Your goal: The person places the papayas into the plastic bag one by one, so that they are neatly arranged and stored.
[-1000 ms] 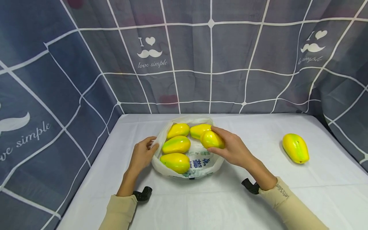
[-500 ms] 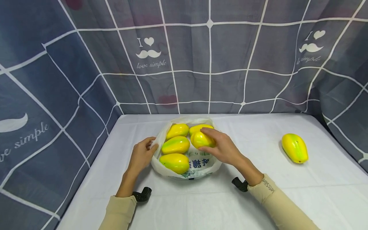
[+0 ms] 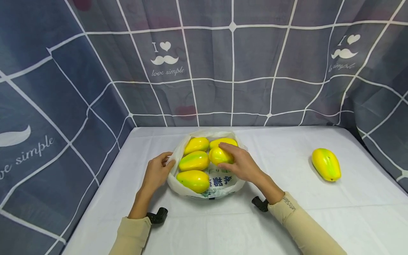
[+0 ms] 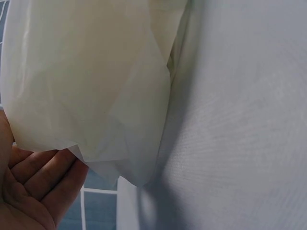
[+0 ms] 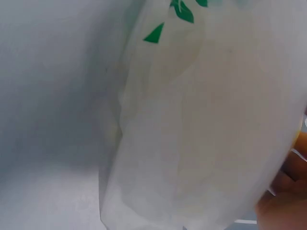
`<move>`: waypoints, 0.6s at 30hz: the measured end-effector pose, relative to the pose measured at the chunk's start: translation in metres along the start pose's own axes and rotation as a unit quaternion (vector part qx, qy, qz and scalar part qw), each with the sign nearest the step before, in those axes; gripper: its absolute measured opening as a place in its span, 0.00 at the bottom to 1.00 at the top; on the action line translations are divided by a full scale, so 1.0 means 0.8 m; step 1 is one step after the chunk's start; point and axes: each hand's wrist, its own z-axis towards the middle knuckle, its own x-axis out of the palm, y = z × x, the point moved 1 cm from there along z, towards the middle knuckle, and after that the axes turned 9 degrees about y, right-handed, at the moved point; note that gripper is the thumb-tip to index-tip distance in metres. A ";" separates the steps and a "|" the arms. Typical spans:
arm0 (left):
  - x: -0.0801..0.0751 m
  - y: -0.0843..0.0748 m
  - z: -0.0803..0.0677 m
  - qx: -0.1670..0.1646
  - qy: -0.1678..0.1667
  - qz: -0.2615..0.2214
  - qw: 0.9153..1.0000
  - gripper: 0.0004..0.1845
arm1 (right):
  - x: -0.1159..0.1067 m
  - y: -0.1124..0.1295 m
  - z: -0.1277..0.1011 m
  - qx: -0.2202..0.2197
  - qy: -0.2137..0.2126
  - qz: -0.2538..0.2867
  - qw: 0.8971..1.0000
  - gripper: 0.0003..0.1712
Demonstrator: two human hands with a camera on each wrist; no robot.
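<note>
A white plastic bag [image 3: 188,191] with printing lies spread wide on the table, several yellow-green papayas [image 3: 193,181] inside it. My left hand [image 3: 157,172] pinches the bag's left rim between thumb and fingers. In the left wrist view the fingers [image 4: 50,177] of that hand show behind the bag wall. My right hand [image 3: 243,163] grips another papaya [image 3: 218,156] over the bag's inside, close to the far papaya [image 3: 224,142]. The bag's outer wall [image 5: 201,120] fills most of the right wrist view and hides that fruit almost wholly.
One more papaya [image 3: 326,164] lies on the white tablecloth [image 3: 287,156] at the right. A grey grid-patterned curtain [image 3: 210,95] stands behind the table and along its sides. A black curved piece [image 3: 157,215] sits at each wrist.
My right hand has carried its papaya leftward, further in over the bag, slowing in the last half second. The left hand keeps its hold on the rim.
</note>
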 end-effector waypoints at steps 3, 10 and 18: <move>0.000 0.000 0.000 0.002 -0.003 0.000 1.000 0.19 | 0.004 -0.001 0.003 -0.001 0.009 -0.003 1.000 0.38; 0.001 0.000 0.001 0.002 -0.001 -0.001 1.000 0.19 | 0.009 -0.003 0.007 0.006 0.020 -0.018 1.000 0.38; 0.000 0.000 0.000 -0.001 -0.001 0.002 1.000 0.19 | 0.012 -0.010 0.005 0.024 0.031 -0.057 0.998 0.37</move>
